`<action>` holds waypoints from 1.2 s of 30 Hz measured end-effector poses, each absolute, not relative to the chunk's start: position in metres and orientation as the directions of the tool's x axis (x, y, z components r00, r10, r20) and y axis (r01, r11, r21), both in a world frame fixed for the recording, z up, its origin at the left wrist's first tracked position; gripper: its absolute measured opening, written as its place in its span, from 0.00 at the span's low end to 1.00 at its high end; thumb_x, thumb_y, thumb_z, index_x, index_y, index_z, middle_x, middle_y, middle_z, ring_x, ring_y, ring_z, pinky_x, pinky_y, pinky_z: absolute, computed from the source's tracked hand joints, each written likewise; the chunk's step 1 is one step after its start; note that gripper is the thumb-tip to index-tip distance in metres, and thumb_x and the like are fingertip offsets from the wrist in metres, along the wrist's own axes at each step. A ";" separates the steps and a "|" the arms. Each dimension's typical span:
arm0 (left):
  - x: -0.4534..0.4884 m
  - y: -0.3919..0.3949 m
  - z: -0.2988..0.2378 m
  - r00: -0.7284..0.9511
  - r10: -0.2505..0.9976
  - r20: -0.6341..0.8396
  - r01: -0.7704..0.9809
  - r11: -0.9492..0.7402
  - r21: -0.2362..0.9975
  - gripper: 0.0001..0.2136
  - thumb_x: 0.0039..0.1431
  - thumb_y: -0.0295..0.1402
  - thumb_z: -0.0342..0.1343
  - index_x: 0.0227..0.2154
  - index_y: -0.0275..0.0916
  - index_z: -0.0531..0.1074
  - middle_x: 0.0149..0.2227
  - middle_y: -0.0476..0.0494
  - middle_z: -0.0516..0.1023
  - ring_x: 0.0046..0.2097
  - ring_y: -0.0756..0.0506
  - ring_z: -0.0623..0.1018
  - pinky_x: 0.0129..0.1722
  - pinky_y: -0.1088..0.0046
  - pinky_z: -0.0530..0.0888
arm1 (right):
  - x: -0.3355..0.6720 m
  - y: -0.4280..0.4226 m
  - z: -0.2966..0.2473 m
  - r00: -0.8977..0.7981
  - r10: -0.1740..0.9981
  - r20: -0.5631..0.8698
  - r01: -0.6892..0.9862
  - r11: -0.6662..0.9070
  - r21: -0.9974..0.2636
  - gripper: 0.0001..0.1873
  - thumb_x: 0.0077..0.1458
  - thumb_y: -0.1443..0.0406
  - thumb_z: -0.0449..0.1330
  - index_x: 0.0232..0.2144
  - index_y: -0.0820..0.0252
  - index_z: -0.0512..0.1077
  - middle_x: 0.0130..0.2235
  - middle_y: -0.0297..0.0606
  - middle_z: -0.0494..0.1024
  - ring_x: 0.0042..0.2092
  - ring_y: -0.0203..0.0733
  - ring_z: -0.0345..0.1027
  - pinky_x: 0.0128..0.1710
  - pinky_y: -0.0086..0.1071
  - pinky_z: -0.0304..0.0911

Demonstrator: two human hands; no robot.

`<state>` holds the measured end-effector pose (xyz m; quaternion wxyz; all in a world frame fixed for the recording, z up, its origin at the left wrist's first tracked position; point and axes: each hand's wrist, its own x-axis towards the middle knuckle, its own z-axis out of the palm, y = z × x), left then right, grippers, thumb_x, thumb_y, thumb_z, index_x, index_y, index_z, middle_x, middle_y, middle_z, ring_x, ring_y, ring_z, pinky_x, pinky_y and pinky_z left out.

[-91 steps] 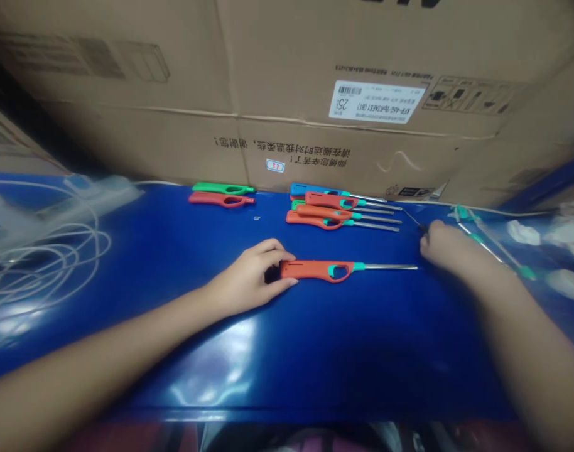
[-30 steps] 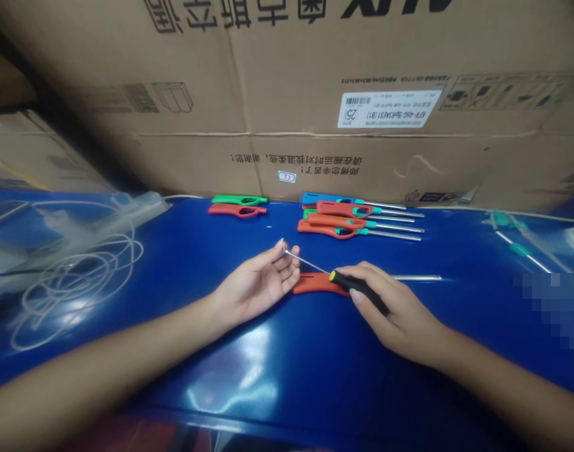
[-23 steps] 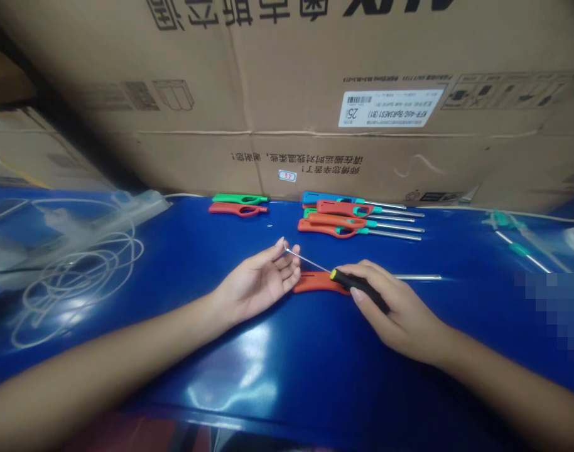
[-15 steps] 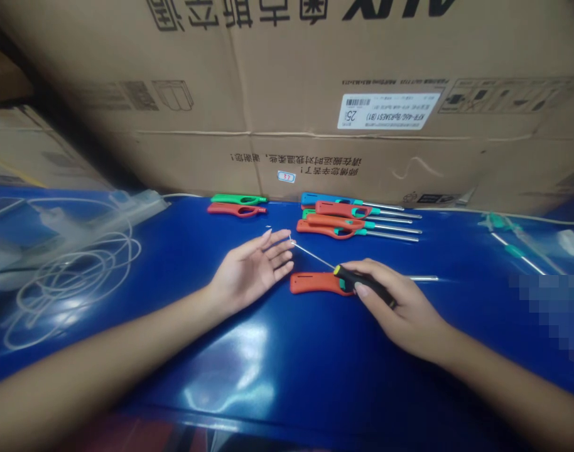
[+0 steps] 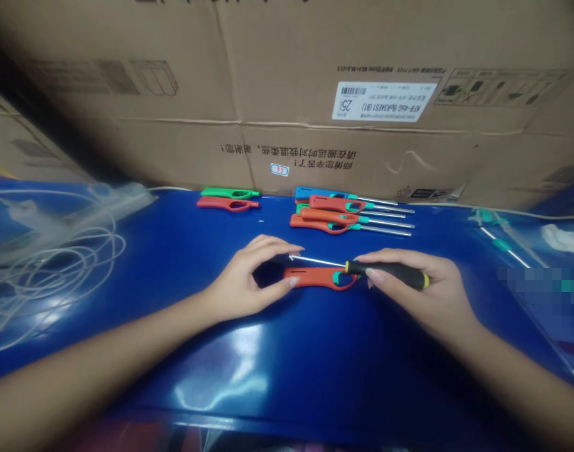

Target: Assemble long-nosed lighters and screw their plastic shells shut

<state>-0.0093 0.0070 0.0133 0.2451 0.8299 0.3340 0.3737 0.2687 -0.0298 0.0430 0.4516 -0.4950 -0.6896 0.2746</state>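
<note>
Orange lighter (image 5: 310,277) with turquoise trigger (image 5: 336,277), left fingers (image 5: 280,290) parted at its end, right fingers (image 5: 385,282) clasped round black-and-yellow screwdriver (image 5: 360,268).

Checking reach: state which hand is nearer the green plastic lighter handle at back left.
Left. The left hand is in front of the green handle, slightly right; the right hand is farther right, holding a black-handled metal tool.

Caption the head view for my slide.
Left hand at an orange lighter, right hand holding a black-handled tool.
</note>
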 end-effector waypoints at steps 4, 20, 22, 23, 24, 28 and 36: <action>-0.008 0.007 0.011 0.439 0.766 0.469 0.375 -0.631 0.679 0.15 0.60 0.34 0.64 0.49 0.42 0.78 0.48 0.41 0.81 0.50 0.42 0.79 0.53 0.62 0.74 | 0.270 -0.029 0.042 -0.104 0.943 0.317 0.424 0.331 -0.843 0.04 0.54 0.62 0.67 0.34 0.51 0.83 0.35 0.35 0.85 0.32 0.43 0.79 0.31 0.33 0.75; 0.000 0.004 0.016 0.188 0.981 -0.049 -0.081 0.065 0.995 0.06 0.54 0.37 0.71 0.34 0.43 0.85 0.37 0.46 0.84 0.37 0.50 0.78 0.39 0.76 0.72 | 0.277 -0.027 0.032 -0.063 0.980 0.191 0.313 0.201 -0.928 0.08 0.58 0.57 0.66 0.36 0.51 0.83 0.33 0.36 0.84 0.27 0.35 0.72 0.23 0.26 0.63; 0.004 0.003 0.016 0.214 0.953 -0.213 -0.273 0.267 0.924 0.10 0.50 0.38 0.73 0.34 0.41 0.85 0.34 0.46 0.83 0.33 0.53 0.76 0.36 0.80 0.72 | 0.275 -0.028 0.032 -0.078 0.976 0.202 0.328 0.216 -0.920 0.07 0.58 0.58 0.66 0.36 0.49 0.83 0.34 0.35 0.84 0.28 0.35 0.73 0.24 0.26 0.63; 0.005 0.003 0.016 0.242 0.937 -0.250 -0.328 0.322 0.888 0.11 0.49 0.38 0.74 0.34 0.39 0.85 0.32 0.47 0.82 0.32 0.54 0.74 0.35 0.81 0.72 | 0.275 -0.028 0.033 -0.087 0.974 0.207 0.335 0.224 -0.915 0.06 0.58 0.58 0.66 0.37 0.49 0.83 0.35 0.34 0.84 0.29 0.35 0.74 0.25 0.25 0.64; 0.006 0.003 0.016 0.269 0.925 -0.268 -0.359 0.354 0.864 0.12 0.48 0.37 0.74 0.34 0.37 0.84 0.31 0.47 0.81 0.31 0.55 0.73 0.34 0.81 0.72 | 0.273 -0.028 0.034 -0.094 0.973 0.212 0.337 0.232 -0.913 0.06 0.58 0.59 0.66 0.37 0.48 0.83 0.36 0.34 0.84 0.30 0.35 0.74 0.25 0.25 0.64; 0.006 0.004 0.014 0.309 0.912 -0.269 -0.403 0.381 0.832 0.13 0.48 0.36 0.75 0.35 0.34 0.84 0.27 0.49 0.77 0.30 0.56 0.72 0.34 0.82 0.72 | 0.270 -0.026 0.035 -0.102 0.972 0.213 0.342 0.236 -0.909 0.06 0.58 0.60 0.66 0.37 0.48 0.83 0.36 0.33 0.85 0.30 0.35 0.74 0.25 0.26 0.63; 0.006 0.004 0.011 0.356 0.895 -0.270 -0.412 0.410 0.814 0.14 0.49 0.36 0.74 0.37 0.34 0.84 0.27 0.50 0.75 0.29 0.57 0.71 0.32 0.84 0.72 | 0.268 -0.027 0.036 -0.097 0.968 0.232 0.409 0.251 -0.877 0.08 0.58 0.59 0.65 0.38 0.52 0.83 0.27 0.33 0.81 0.21 0.32 0.64 0.19 0.29 0.57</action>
